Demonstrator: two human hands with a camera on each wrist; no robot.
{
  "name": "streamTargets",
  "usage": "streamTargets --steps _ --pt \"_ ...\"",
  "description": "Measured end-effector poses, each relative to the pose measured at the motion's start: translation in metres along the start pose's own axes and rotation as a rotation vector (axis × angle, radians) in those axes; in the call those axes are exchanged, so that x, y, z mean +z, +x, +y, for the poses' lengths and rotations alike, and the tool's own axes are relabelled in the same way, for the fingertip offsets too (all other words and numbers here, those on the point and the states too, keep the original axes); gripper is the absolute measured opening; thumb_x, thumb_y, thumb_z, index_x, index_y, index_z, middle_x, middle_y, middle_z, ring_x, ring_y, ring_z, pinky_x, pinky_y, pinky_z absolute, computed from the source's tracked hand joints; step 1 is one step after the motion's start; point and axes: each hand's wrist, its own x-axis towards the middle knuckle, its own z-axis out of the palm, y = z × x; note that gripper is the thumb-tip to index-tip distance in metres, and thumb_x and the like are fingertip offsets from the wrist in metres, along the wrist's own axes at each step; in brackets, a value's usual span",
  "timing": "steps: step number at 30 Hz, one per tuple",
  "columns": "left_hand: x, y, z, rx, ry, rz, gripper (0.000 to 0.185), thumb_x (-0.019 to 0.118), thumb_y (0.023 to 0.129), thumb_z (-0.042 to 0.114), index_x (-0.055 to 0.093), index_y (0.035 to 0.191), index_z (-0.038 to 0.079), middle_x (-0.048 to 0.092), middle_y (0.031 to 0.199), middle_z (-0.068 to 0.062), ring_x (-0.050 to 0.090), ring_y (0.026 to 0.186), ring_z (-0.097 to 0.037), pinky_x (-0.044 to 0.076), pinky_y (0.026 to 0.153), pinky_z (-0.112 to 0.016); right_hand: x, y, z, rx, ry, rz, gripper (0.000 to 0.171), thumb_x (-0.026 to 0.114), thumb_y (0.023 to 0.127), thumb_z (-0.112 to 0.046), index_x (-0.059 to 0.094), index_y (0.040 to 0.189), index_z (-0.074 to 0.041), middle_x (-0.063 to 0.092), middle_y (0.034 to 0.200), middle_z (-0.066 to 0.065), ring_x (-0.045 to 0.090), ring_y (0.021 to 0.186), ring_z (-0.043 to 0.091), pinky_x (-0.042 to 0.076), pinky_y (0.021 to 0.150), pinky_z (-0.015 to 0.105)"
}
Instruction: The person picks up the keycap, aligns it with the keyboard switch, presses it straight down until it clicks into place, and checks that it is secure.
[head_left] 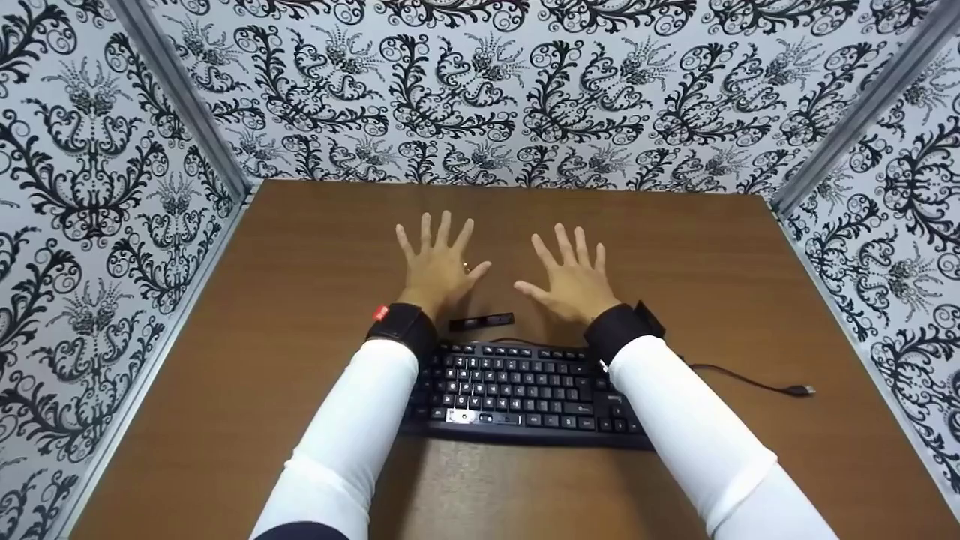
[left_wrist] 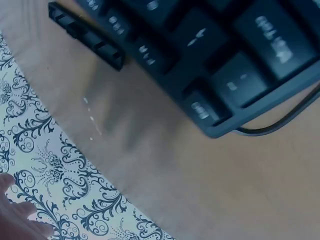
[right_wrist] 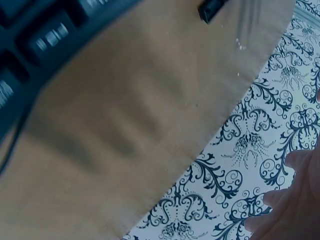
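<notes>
Both hands are held with fingers spread and hold nothing. In the head view the left hand [head_left: 437,271] is beyond the left half of a black keyboard [head_left: 517,386], and the right hand [head_left: 576,286] is beyond its right half. Shadows on the table suggest that the hands hover above it. Between the wrists, just behind the keyboard, lies a narrow black slotted piece [head_left: 482,322], whose kind I cannot tell; the left wrist view shows this slotted piece [left_wrist: 87,36] closer. The forearms hide both ends of the keyboard.
A brown wooden table [head_left: 300,247] carries everything. A black cable [head_left: 739,375] ends in a USB plug [head_left: 801,391] on the right. Patterned wall panels [head_left: 487,90] stand at the back and both sides.
</notes>
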Motion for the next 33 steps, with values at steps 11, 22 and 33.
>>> streamTargets --steps 11,22,33 --pt "0.025 -0.022 0.001 0.039 -0.057 -0.160 0.077 0.044 0.095 0.069 0.028 0.158 0.028 0.032 0.162 -0.013 0.032 0.148 -0.041 0.015 0.119 -0.070 0.029 -0.019 0.004 -0.001 0.017 -0.042 0.088 0.040 0.093 -0.074 0.011 0.161 -0.026 -0.009 0.167 0.014 -0.010 0.154 0.043 -0.010 0.119 0.067" --pt "0.039 -0.038 0.000 0.083 0.003 -0.191 0.043 0.063 0.094 0.051 0.071 0.112 0.012 0.062 0.137 -0.014 0.056 0.128 -0.038 0.031 0.115 -0.064 0.049 -0.032 0.004 -0.007 0.024 -0.086 0.083 0.043 0.095 -0.069 0.015 0.161 -0.026 -0.001 0.168 0.017 -0.005 0.154 0.044 -0.006 0.120 0.068" --pt "0.052 -0.034 0.004 0.131 -0.053 -0.044 0.009 0.075 0.086 0.016 0.078 0.093 0.012 0.076 0.102 -0.011 0.071 0.096 -0.034 0.058 0.083 -0.054 0.056 -0.033 0.007 -0.066 0.027 -0.087 0.078 0.048 0.096 -0.063 0.029 0.158 -0.019 0.014 0.166 0.022 0.005 0.154 0.042 0.005 0.123 0.066"
